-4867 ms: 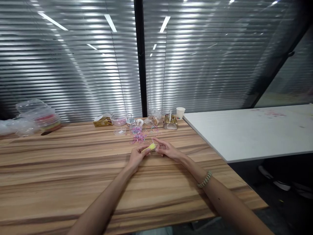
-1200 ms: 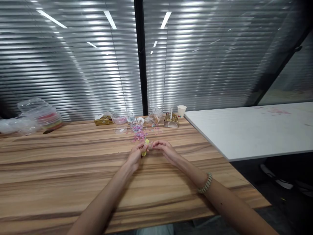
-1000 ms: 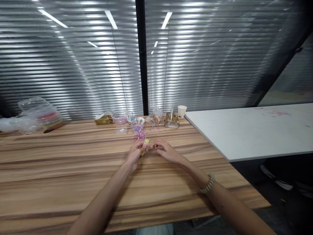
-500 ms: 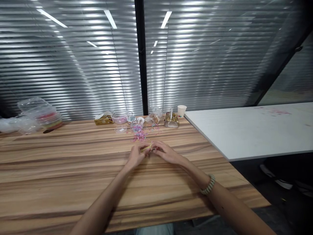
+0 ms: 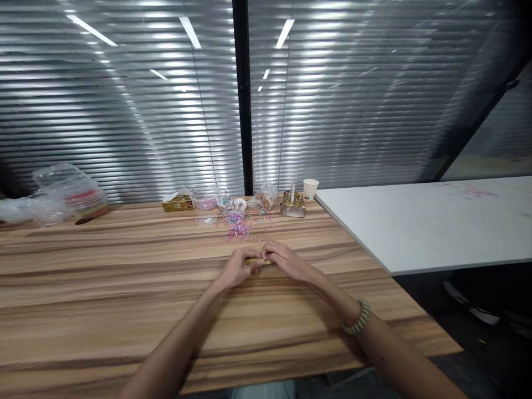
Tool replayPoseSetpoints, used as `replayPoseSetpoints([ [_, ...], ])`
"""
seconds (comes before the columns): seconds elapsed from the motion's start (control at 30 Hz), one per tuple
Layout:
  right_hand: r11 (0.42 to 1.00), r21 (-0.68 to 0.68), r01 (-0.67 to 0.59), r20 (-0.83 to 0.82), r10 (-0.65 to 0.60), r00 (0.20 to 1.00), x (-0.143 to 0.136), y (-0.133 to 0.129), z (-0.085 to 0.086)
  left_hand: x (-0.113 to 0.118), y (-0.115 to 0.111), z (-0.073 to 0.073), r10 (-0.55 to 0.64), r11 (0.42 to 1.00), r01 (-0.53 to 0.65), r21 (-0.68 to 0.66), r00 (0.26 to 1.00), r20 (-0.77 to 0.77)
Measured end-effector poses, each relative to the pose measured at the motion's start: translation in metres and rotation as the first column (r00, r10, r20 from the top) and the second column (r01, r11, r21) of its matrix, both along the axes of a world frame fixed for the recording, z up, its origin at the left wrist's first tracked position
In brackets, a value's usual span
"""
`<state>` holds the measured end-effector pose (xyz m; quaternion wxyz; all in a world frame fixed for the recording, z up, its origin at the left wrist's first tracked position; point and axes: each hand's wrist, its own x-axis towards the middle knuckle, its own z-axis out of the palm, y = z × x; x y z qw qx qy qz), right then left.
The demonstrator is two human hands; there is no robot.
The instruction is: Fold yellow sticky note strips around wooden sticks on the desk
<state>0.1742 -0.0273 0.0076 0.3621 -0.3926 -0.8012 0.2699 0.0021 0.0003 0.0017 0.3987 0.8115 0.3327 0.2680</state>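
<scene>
Near the middle of the wooden table, my left hand (image 5: 240,268) is closed on a thin yellow strip (image 5: 251,260), which lies between its thumb and fingers. My right hand (image 5: 286,260) meets it at the strip's right end, fingers pinched together; what they hold is too small to make out. Just beyond the hands lies a pile of small pink and purple pieces (image 5: 238,230), spilling from a clear container (image 5: 234,210). A few loose pieces are scattered to its right.
Along the back stand a gold box (image 5: 178,203), a clear tub (image 5: 204,202), crumpled gold packaging (image 5: 293,205) and a paper cup (image 5: 310,189). Plastic-wrapped stacked items (image 5: 83,200) sit at the far left. A white table (image 5: 424,221) adjoins on the right.
Both hands have shifted slightly right and nearer to me. The right fingers have closed in on the yellow strip's end.
</scene>
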Motion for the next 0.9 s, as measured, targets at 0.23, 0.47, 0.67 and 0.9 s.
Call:
replayPoseSetpoints([
  [0.23,0.991,-0.125,-0.043,-0.133,0.026,0.991,0.0005,-0.0032,0.0084,0.0016,-0.0046,0.0044,-0.066,0.985,0.080,-0.153,0.993,0.095],
  [0.47,0.977,-0.201,-0.067,-0.227,0.020,0.974,0.0027,0.0017,0.0032,0.0028,-0.0054,0.0015,-0.023,0.963,0.062,-0.262,0.989,0.147],
  [0.67,0.970,-0.228,-0.084,-0.252,0.025,0.967,0.0036,0.0001,0.0050,0.0027,-0.0069,0.0066,-0.011,0.961,0.049,-0.272,0.990,0.139],
  [0.9,0.968,-0.241,-0.064,-0.217,0.011,0.976,0.0033,-0.0020,0.0050,0.0028,-0.0099,0.0056,-0.096,0.956,0.125,-0.265,0.988,0.117],
])
